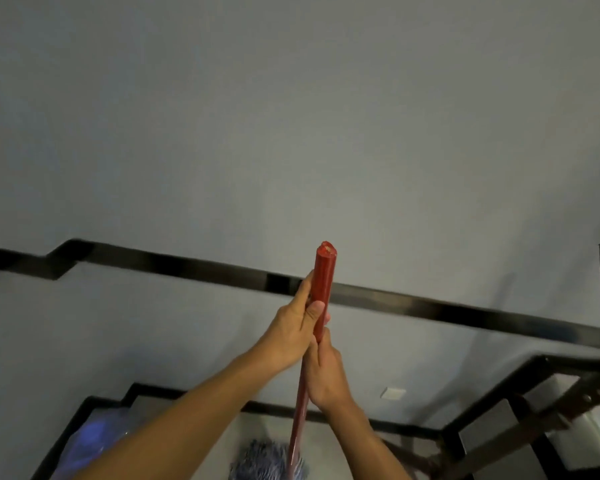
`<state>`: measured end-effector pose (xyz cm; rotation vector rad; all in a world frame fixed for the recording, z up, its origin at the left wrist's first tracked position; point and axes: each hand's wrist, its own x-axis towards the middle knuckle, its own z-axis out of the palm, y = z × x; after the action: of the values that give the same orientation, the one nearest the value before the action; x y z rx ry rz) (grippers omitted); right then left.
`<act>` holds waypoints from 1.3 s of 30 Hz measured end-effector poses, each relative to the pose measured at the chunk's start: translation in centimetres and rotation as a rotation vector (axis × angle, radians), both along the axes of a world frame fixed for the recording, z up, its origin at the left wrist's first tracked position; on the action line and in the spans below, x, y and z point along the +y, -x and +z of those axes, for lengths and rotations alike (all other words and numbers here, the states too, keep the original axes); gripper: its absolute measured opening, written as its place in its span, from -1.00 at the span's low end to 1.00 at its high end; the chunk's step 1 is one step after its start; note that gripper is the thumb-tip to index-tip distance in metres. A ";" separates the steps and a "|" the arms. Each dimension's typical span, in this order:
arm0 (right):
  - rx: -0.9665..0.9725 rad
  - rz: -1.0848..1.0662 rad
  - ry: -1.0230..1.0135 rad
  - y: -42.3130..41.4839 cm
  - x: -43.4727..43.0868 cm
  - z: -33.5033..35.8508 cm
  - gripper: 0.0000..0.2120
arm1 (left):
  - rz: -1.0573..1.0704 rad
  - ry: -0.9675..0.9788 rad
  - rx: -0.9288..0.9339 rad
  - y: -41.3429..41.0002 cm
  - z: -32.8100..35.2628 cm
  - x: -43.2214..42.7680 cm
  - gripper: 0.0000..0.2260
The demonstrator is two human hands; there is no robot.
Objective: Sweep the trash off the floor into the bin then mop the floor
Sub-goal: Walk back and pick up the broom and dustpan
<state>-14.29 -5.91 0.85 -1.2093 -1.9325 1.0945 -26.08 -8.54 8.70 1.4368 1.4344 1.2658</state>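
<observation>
A red mop handle (323, 271) stands nearly upright in front of me. My left hand (293, 332) grips it near the top, thumb lying along the shaft. Just below, my right hand (323, 374) grips the same handle. At the bottom edge, the blue-and-white stringy mop head (262, 460) rests on the pale floor (340, 441). Neither trash nor a bin can be seen.
A grey wall (291, 133) fills most of the view, crossed by a black stepped skirting line (413, 304). Dark stair or railing framing (551, 403) stands at the right. A blue plastic item (94, 441) lies at the lower left. A white wall plate (392, 393) sits low on the wall.
</observation>
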 end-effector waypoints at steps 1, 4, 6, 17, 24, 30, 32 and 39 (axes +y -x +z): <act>-0.014 -0.013 0.019 0.7 1.2 0.4 -0.58 | -0.018 0.011 -0.014 0.8 0.3 1.6 -0.55; -0.048 -0.053 0.102 2.1 4.2 0.6 -0.54 | -0.092 0.057 -0.015 2.4 0.3 5.8 -0.54; -0.085 -0.077 0.146 2.5 6.3 0.3 -0.54 | -0.113 0.096 0.045 2.8 0.3 8.2 -0.53; -0.167 -0.080 0.272 4.3 18.7 0.4 -0.44 | 0.001 0.295 0.237 4.8 -2.5 15.7 -0.48; -0.264 -0.020 0.304 4.4 21.7 0.2 -0.47 | 0.061 0.339 0.418 6.4 -3.2 16.9 -0.54; -0.212 -0.069 0.251 3.6 21.7 0.1 -0.54 | 0.079 0.340 0.487 7.4 -3.4 17.2 -0.59; -0.192 -0.084 0.242 3.5 21.5 0.1 -0.50 | 0.087 0.326 0.495 7.5 -3.5 17.3 -0.60; -0.249 -0.103 0.150 2.5 20.7 -0.2 -0.15 | 0.087 0.240 0.535 7.4 -4.2 17.0 -0.60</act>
<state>-16.75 14.76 0.61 -1.5745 -1.9703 1.0940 -33.50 8.42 4.49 1.6274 1.9421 0.7445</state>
